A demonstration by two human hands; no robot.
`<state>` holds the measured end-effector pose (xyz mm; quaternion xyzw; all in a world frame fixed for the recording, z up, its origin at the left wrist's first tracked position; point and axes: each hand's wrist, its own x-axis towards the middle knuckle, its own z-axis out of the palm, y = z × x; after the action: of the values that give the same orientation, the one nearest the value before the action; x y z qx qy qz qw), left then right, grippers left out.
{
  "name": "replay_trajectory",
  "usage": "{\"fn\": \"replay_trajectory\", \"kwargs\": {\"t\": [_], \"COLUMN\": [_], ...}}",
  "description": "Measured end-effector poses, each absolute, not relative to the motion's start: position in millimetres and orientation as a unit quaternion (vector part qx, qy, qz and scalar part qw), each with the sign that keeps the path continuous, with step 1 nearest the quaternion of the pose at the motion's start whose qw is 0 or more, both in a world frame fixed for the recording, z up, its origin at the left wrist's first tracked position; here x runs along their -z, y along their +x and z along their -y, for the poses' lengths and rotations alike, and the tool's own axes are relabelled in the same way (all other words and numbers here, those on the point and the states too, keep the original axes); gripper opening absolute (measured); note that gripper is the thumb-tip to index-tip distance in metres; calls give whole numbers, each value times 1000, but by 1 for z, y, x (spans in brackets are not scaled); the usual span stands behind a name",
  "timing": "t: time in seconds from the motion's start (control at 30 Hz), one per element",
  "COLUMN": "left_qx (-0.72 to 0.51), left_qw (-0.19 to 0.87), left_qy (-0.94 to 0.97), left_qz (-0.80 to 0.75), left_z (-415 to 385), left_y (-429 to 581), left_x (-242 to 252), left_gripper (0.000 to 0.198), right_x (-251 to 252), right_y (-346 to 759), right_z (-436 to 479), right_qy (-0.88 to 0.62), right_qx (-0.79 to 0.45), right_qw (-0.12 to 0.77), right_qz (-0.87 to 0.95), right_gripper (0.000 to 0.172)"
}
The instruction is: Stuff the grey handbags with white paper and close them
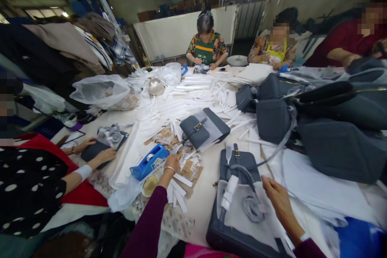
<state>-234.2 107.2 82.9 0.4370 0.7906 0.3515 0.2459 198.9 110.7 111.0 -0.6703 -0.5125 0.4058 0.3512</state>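
My left hand (172,164) is closed over a pile of small tags and card pieces (191,168), just right of a blue tape dispenser (150,161). What its fingertips pinch is too small to name. A roll of tape (150,185) is below the dispenser. My right hand (277,193) is at the right side of a dark grey bag (216,225) with its fingers drawn together; whatever they hold is hidden. On that bag are a pale sheet, a coiled grey strap (253,209), a white-wrapped strap part (229,191) and a buckled flap (238,160).
Another buckled grey bag (196,128) lies mid-table. Several grey bags (341,145) are heaped at right. White strips (193,92) and a clear plastic sack (102,90) are farther back. A co-worker's hands (105,155) hold a grey piece at left; other people sit across the table.
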Motion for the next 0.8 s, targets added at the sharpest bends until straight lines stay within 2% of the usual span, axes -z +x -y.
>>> {"fn": "replay_trajectory", "kwargs": {"t": [0.17,0.33,0.4,0.53,0.6,0.73,0.8], "left_qx": [-433,-523,-540,-542,-542,-538,-533], "left_qw": [240,233,230,235,249,283,295], "left_qy": [464,458,467,487,493,509,519], "left_qz": [-735,-680,-661,-643,-633,-610,-599], "left_z": [-104,-99,-97,-92,-89,-83,-80], "left_y": [-265,-257,-243,-209,-190,-156,-142], "left_x": [-118,-174,-198,-245,-266,-297,-307], "left_gripper": [9,18,19,19,19,19,19], "right_x": [-118,-135,-151,-197,-221,-252,-257], "right_y": [193,161,139,88,64,29,21], "right_z": [-109,-115,-119,-124,-126,-134,-141], "right_qy": [-657,-586,-528,-400,-346,-307,-299], "right_qx": [-426,-487,-519,-526,-504,-411,-361], "right_qw": [364,354,354,375,397,430,421], "right_qz": [504,543,571,650,685,743,776], "right_gripper": [55,38,28,23,33,68,68]}}
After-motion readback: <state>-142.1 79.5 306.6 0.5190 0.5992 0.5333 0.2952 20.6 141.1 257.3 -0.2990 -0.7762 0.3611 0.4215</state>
